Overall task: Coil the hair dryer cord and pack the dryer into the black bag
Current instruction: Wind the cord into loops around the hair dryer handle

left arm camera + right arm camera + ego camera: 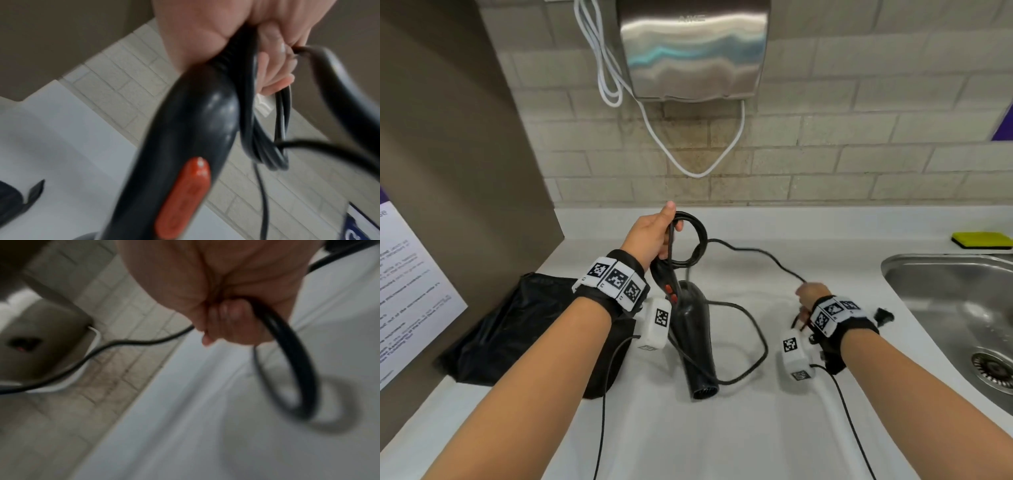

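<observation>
Black nylon bag sits flat and crumpled at the left on the white counter, against the brown side panel. Can't see anything inside it, and I can't tell whether its mouth is open. The dryer isn't in it.

Left hand is raised over the counter with its fingers curled round the tip of the dryer handle plus a few loops of cord bunched against it. In the left wrist view the fingers wrap the coil, with one loop sticking out past them. The dryer hangs handle-up, its red switches facing the camera and its nozzle low near the counter. Can't tell if the nozzle touches it.

From the coil the cord runs right in a wavy line to the right hand, well apart from the left and lower down. That hand is closed in a fist on the cord, and the right wrist view shows the fingers pressed tight round it with a loop hanging below. More slack curves across the counter between the dryer and the right hand.

Steel sink is at the far right. All I can see in it is the drain strainer. A yellow sponge lies on the ledge behind it. A steel hand dryer is on the tiled wall above, with a white cable drooping under it.
</observation>
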`<control>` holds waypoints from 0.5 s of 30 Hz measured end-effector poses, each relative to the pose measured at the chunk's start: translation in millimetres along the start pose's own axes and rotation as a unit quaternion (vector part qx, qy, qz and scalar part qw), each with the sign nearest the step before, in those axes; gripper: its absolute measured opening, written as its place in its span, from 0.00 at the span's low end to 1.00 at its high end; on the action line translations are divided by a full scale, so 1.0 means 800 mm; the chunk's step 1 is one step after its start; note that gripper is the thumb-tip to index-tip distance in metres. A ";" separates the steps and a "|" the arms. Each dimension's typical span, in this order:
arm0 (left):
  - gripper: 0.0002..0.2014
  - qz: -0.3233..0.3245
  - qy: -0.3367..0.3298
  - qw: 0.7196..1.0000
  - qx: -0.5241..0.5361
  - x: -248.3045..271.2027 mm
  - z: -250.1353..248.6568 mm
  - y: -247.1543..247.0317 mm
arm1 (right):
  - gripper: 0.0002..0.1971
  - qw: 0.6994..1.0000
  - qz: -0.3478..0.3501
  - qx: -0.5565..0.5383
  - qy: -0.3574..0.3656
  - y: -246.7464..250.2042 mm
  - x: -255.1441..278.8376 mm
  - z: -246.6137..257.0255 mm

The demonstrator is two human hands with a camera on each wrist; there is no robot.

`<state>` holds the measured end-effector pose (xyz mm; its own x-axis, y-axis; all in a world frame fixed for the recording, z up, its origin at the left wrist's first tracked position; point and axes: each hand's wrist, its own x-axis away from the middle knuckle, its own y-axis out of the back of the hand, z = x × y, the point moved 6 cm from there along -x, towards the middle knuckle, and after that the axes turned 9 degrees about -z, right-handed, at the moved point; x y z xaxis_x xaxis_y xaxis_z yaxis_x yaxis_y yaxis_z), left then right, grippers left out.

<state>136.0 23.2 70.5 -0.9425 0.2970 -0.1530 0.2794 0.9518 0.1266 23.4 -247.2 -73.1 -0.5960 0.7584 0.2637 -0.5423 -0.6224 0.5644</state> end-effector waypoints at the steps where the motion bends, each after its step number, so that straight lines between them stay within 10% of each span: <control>1: 0.24 -0.013 0.002 1.000 0.008 -0.003 0.003 0.008 | 0.19 0.998 0.022 0.065 -0.013 -0.002 -0.001 -0.014; 5: 0.24 -0.050 0.014 0.998 0.034 -0.010 0.013 0.034 | 0.16 0.961 0.060 0.269 0.029 -0.010 0.020 -0.021; 11: 0.25 -0.038 0.013 0.999 0.023 -0.009 0.017 0.027 | 0.14 0.978 0.169 0.074 0.095 -0.065 0.066 0.031; 15: 0.25 -0.025 0.012 1.000 0.011 -0.004 0.011 0.016 | 0.15 0.944 0.245 0.129 0.178 -0.102 0.107 0.073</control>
<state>143.8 34.8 64.2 -0.9597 0.2469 -0.1345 0.2350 0.9670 0.0985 51.3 -119.9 -50.6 -0.9240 0.2501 0.2893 -0.0148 -0.7794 0.6264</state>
